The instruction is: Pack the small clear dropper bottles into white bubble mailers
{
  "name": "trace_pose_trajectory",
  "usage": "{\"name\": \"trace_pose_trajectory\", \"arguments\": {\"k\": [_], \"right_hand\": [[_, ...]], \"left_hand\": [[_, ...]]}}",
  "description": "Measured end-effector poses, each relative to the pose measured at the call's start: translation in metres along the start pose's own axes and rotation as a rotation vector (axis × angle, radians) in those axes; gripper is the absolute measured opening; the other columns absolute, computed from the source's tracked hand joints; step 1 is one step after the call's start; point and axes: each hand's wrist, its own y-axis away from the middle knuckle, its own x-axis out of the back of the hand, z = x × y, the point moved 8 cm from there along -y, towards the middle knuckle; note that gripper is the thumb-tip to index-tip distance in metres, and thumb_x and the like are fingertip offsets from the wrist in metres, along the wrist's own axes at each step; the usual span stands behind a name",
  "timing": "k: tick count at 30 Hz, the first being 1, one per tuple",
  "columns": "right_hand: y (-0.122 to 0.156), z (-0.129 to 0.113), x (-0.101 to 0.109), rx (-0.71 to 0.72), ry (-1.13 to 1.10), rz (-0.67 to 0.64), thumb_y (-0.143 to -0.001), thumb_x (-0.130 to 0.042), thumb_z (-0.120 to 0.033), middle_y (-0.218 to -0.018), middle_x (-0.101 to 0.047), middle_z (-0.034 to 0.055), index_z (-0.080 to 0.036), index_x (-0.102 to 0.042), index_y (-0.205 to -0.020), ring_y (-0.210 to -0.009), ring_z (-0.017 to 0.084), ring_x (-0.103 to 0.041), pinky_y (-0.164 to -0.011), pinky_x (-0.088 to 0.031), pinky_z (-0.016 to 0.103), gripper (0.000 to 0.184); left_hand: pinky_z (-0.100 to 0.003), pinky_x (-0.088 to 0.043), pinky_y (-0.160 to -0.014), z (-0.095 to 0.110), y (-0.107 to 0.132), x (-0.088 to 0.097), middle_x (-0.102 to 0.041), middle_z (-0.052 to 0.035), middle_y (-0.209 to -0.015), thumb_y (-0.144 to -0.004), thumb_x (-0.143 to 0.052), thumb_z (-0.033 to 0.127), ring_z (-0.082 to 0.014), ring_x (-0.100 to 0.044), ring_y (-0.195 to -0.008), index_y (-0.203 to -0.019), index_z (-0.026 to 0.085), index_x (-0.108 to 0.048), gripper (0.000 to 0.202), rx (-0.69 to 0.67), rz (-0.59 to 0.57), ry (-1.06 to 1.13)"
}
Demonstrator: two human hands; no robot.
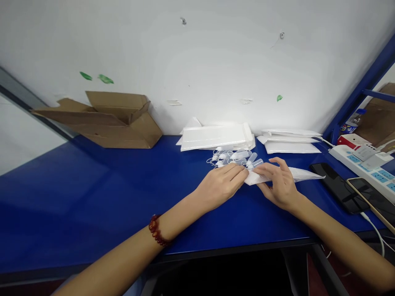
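Note:
A white mailer envelope (304, 174) lies across both my hands, just above the blue table. At its left end, my left hand (221, 185) has its fingers closed and pressed against the edge; the fingertips are partly hidden. My right hand (279, 185) grips the envelope's middle between thumb and fingers, with the index finger raised. Right behind the hands sits a cluster of small translucent plastic squeeze bottles (241, 154) with white caps and thin loops. Part of this cluster is covered by my left hand.
Flat white envelopes are stacked by the wall, one pile (212, 137) behind the bottles, another (291, 146) farther right. An open cardboard box (123, 129) stands back left. On the right are a black phone (339, 187), another phone (375, 197), and a power strip (375, 166) with cables.

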Motion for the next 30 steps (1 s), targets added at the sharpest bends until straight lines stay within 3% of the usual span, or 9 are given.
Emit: {"name": "trace_pose_trajectory", "arguments": {"k": [4, 8, 12, 15, 17, 21, 24, 27, 30], "right_hand": [[-0.006, 0.004, 0.001, -0.070, 0.030, -0.055, -0.092, -0.054, -0.012, -0.090, -0.073, 0.0059, -0.018, -0.049, -0.116, -0.079, 0.019, -0.069, -0.088, -0.046, 0.042, 0.026], [-0.011, 0.014, 0.023, -0.172, 0.135, 0.123, -0.086, -0.062, -0.019, -0.126, -0.061, 0.0144, -0.021, -0.041, -0.132, -0.121, 0.029, -0.055, -0.095, -0.045, 0.047, 0.051], [-0.009, 0.011, 0.035, -0.162, 0.221, 0.264, -0.083, -0.062, -0.019, -0.139, -0.050, 0.0108, -0.027, -0.039, -0.135, -0.131, 0.031, -0.045, -0.101, -0.042, 0.052, 0.057], [-0.008, 0.007, 0.025, -0.118, 0.147, 0.188, -0.081, -0.061, -0.015, -0.134, -0.053, 0.0146, -0.022, -0.042, -0.130, -0.129, 0.031, -0.047, -0.099, -0.045, 0.050, 0.053], [-0.007, 0.006, 0.017, -0.103, 0.105, 0.132, -0.081, -0.060, -0.013, -0.130, -0.055, 0.0181, -0.018, -0.043, -0.126, -0.127, 0.032, -0.049, -0.097, -0.046, 0.050, 0.049], [-0.005, 0.009, 0.009, -0.105, 0.073, 0.065, -0.083, -0.057, -0.012, -0.124, -0.058, 0.0208, -0.015, -0.045, -0.121, -0.122, 0.031, -0.053, -0.094, -0.046, 0.048, 0.040], [-0.004, 0.015, 0.008, -0.129, 0.059, 0.047, -0.085, -0.055, -0.013, -0.122, -0.060, 0.0202, -0.015, -0.047, -0.120, -0.120, 0.030, -0.055, -0.093, -0.046, 0.045, 0.036], [-0.003, 0.019, 0.007, -0.160, 0.042, 0.020, -0.086, -0.053, -0.014, -0.123, -0.060, 0.0186, -0.017, -0.048, -0.119, -0.119, 0.029, -0.056, -0.092, -0.045, 0.044, 0.034], [-0.003, 0.021, 0.005, -0.184, 0.007, -0.010, -0.087, -0.051, -0.015, -0.122, -0.062, 0.0175, -0.018, -0.051, -0.117, -0.116, 0.029, -0.057, -0.090, -0.045, 0.045, 0.031]], "left_hand": [[-0.024, -0.045, -0.051, -0.003, 0.002, 0.009, -0.061, -0.0006, -0.060, -0.095, -0.046, 0.014, -0.0126, -0.057, -0.054, -0.079, 0.016, -0.057, 0.020, 0.066, 0.138, 0.108], [-0.023, -0.035, -0.045, -0.045, -0.009, 0.012, -0.049, 0.0043, -0.051, -0.091, -0.059, 0.028, -0.0094, -0.045, -0.045, -0.065, 0.018, -0.052, 0.029, 0.402, 0.244, 0.296], [-0.022, -0.036, -0.045, -0.109, -0.038, -0.023, -0.052, 0.0027, -0.055, -0.091, -0.057, 0.024, -0.0104, -0.050, -0.048, -0.068, 0.018, -0.051, 0.024, 0.846, 0.205, 0.644], [-0.022, -0.040, -0.048, -0.140, -0.073, -0.066, -0.049, 0.0020, -0.054, -0.093, -0.051, 0.017, -0.0087, -0.049, -0.047, -0.063, 0.017, -0.047, 0.031, 1.048, 0.162, 0.922], [-0.022, -0.041, -0.050, -0.148, -0.092, -0.101, -0.048, 0.0017, -0.051, -0.094, -0.052, 0.018, -0.0077, -0.048, -0.047, -0.058, 0.017, -0.043, 0.037, 1.172, 0.034, 1.047], [-0.023, -0.038, -0.048, -0.148, -0.112, -0.146, -0.045, 0.0022, -0.044, -0.086, -0.062, 0.013, -0.0078, -0.045, -0.042, -0.056, 0.016, -0.045, 0.035, 1.246, -0.077, 1.018], [-0.025, -0.038, -0.047, -0.142, -0.111, -0.165, -0.050, -0.0012, -0.044, -0.084, -0.062, 0.015, -0.0096, -0.046, -0.042, -0.056, 0.014, -0.049, 0.031, 1.250, -0.161, 0.946], [-0.030, -0.043, -0.051, -0.143, -0.106, -0.156, -0.060, -0.0075, -0.051, -0.086, -0.057, 0.024, -0.0130, -0.051, -0.044, -0.057, 0.014, -0.053, 0.032, 1.200, -0.209, 0.826], [-0.035, -0.048, -0.067, -0.152, -0.095, -0.122, -0.064, -0.0089, -0.058, -0.084, -0.055, 0.026, -0.0188, -0.058, -0.056, -0.059, 0.014, -0.059, 0.029, 1.109, -0.195, 0.663]]}}
